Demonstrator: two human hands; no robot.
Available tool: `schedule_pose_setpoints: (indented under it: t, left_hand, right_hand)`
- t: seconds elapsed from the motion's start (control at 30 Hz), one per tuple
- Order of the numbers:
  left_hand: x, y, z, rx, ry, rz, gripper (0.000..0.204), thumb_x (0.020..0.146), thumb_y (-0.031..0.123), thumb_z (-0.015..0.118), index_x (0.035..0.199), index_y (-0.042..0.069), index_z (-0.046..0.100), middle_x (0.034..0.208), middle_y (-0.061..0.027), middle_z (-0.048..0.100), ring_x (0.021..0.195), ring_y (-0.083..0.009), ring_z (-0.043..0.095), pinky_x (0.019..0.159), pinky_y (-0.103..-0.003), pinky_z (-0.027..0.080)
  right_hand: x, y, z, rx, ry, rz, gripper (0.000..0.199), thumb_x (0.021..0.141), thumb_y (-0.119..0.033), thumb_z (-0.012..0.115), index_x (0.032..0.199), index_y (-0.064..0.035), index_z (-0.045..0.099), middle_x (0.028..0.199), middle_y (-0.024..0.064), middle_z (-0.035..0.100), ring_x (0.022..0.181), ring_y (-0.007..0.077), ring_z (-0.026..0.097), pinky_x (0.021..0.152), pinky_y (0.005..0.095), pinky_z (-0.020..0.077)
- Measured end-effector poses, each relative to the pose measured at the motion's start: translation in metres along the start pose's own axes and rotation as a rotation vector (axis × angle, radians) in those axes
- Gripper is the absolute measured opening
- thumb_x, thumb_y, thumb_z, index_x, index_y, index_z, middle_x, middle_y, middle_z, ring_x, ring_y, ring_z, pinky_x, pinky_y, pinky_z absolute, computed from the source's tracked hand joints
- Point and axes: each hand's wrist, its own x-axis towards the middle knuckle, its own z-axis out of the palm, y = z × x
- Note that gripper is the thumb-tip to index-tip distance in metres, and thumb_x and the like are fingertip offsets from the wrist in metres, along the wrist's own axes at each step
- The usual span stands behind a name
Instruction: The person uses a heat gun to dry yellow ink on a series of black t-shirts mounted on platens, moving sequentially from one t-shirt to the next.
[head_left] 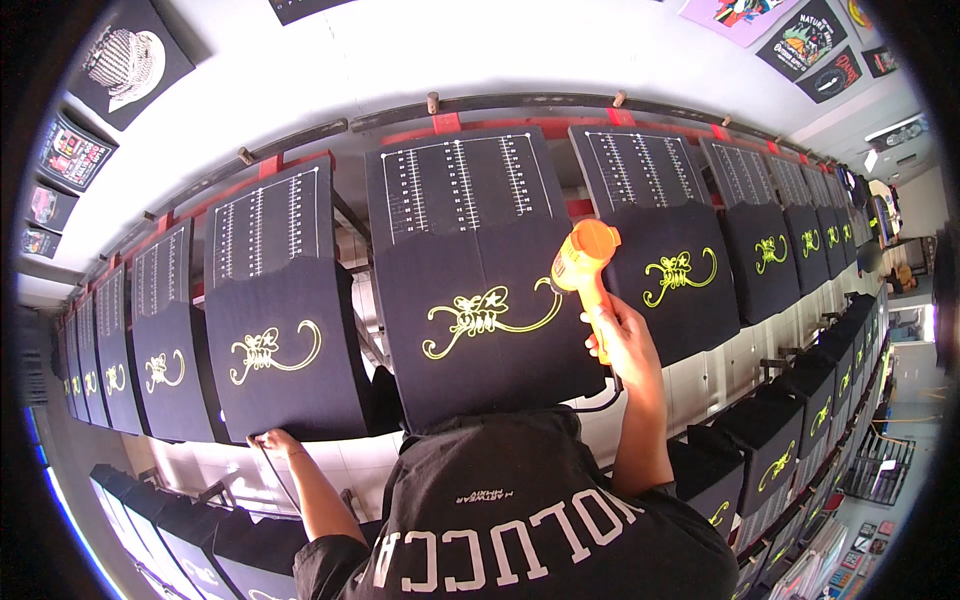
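My right hand [622, 340] is wrapped round the handle of an orange heat gun [587, 258], held above the right side of the middle black shirt [480, 370]. That shirt lies over a flat printing board and bears a neon-yellow line print [478, 312]; the gun's head covers the area by the print's right end. A dark cord hangs from the gun's handle. Lower left, my left hand [274, 441] is closed on a thin dark cord [284, 482], at the bottom edge of the neighbouring black shirt [285, 385]. That shirt carries the same yellow print.
Boards with measuring marks [457, 185] line a long rack with a dark rail [480, 104], black printed shirts on them. A second row of shirt boards [770, 455] runs behind me on both sides. Printed pictures [125, 60] hang on the white wall.
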Motion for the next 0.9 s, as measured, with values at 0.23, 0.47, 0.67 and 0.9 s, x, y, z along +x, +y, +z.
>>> schedule_pose_setpoints:
  t: [0.23, 0.47, 0.67, 0.9]
  left_hand:
    - [-0.002, -0.003, -0.002, 0.003, -0.010, 0.010, 0.034, 0.100, 0.015, 0.047, 0.130, -0.001, 0.048, 0.133, -0.0196, 0.055, 0.117, -0.0277, 0.055, 0.100, -0.041, 0.044]
    - [-0.001, -0.007, -0.001, -0.005, 0.004, 0.014, 0.034, 0.100, 0.016, 0.046, 0.130, -0.001, 0.048, 0.133, -0.0197, 0.055, 0.117, -0.0278, 0.055, 0.101, -0.041, 0.043]
    - [0.002, -0.005, 0.000, -0.004, 0.007, 0.017, 0.034, 0.100, 0.016, 0.046, 0.130, -0.001, 0.048, 0.133, -0.0199, 0.055, 0.117, -0.0280, 0.055, 0.101, -0.040, 0.043]
    - [0.002, -0.005, 0.002, -0.012, 0.018, 0.012, 0.034, 0.100, 0.016, 0.045, 0.129, -0.002, 0.048, 0.133, -0.0201, 0.055, 0.117, -0.0281, 0.055, 0.101, -0.040, 0.043]
  right_hand:
    - [-0.011, 0.004, -0.006, -0.009, 0.003, 0.012, 0.033, 0.100, -0.025, 0.054, 0.121, 0.0001, 0.057, 0.087, 0.0042, 0.062, 0.060, 0.0082, 0.058, 0.055, 0.0234, 0.0504]
    - [-0.020, 0.007, -0.006, -0.022, -0.016, 0.020, 0.037, 0.100, -0.024, 0.053, 0.127, 0.0018, 0.055, 0.089, 0.0061, 0.063, 0.061, 0.0087, 0.058, 0.055, 0.0236, 0.0506]
    - [-0.033, 0.003, -0.004, -0.086, -0.054, 0.054, 0.038, 0.100, -0.023, 0.052, 0.128, 0.0018, 0.054, 0.092, 0.0066, 0.065, 0.061, 0.0084, 0.059, 0.055, 0.0229, 0.0503]
    - [-0.044, 0.012, 0.000, -0.055, -0.115, 0.082, 0.042, 0.100, -0.027, 0.053, 0.130, 0.0015, 0.052, 0.095, 0.0075, 0.066, 0.062, 0.0081, 0.058, 0.051, 0.0218, 0.0477]
